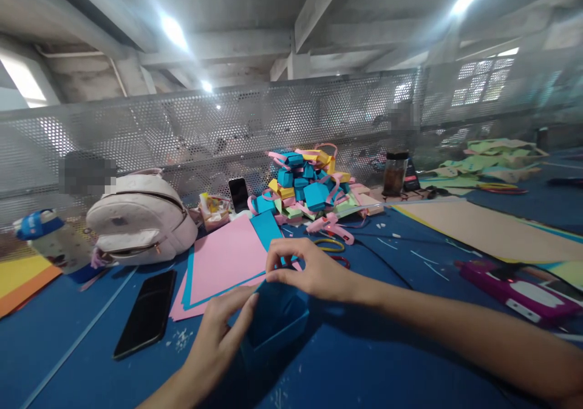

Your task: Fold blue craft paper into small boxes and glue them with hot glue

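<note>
A blue paper box (285, 330), its open top facing me, is between my hands just above the blue table. My left hand (222, 321) pinches its left upper edge between thumb and fingers. Over the far corner curls my right hand (307, 269), thumb and forefinger closed on the box's rim. Just beyond my right hand lies a pink hot glue gun (330, 226) with a black cord. Behind the box, pink paper sheets (228, 251) and blue ones are stacked, with a blue strip (266, 233) on top.
A pile of blue and yellow paper boxes with pink handles (307, 181) stands at the back. To the left are a phone (146, 315), a pale backpack (143, 220) and a bottle (59, 245). A purple power strip (519, 293), paper sheets (483, 226) and a jar (395, 175) are right.
</note>
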The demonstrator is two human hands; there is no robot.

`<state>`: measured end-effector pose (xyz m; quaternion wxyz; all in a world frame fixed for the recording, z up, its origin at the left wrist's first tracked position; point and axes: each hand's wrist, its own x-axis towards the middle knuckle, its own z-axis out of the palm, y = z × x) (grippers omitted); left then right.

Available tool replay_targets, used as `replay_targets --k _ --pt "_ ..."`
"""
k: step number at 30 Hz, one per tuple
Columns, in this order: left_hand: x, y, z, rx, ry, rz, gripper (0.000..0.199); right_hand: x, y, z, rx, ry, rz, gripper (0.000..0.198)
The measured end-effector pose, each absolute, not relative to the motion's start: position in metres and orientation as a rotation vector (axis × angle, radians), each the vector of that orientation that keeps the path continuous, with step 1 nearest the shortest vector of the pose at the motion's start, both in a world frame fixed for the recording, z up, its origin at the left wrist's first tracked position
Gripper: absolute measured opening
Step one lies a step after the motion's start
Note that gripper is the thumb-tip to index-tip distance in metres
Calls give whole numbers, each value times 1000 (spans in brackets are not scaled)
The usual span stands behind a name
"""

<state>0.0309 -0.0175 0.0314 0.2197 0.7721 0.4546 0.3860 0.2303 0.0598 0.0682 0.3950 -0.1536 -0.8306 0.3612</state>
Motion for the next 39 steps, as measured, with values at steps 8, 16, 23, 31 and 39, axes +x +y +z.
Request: replay_targets --k 8,16,23,31,39 --pt "29 -14 36 2101 1218 1138 33 231 60 67 -358 -2065 947 13" --pt "33 -9 23 1912 1326 1127 35 229 62 62 -411 -2051 962 24" --pt "21 9 20 1594 1363 1340 30 229 75 51 -557 -2096 847 33" --pt "8 22 18 1685 1238 1524 16 224 93 36 -588 -1918 1189 21" --pt "18 13 26 1800 1324 1376 15 220 83 36 -404 -1899 1412 23"
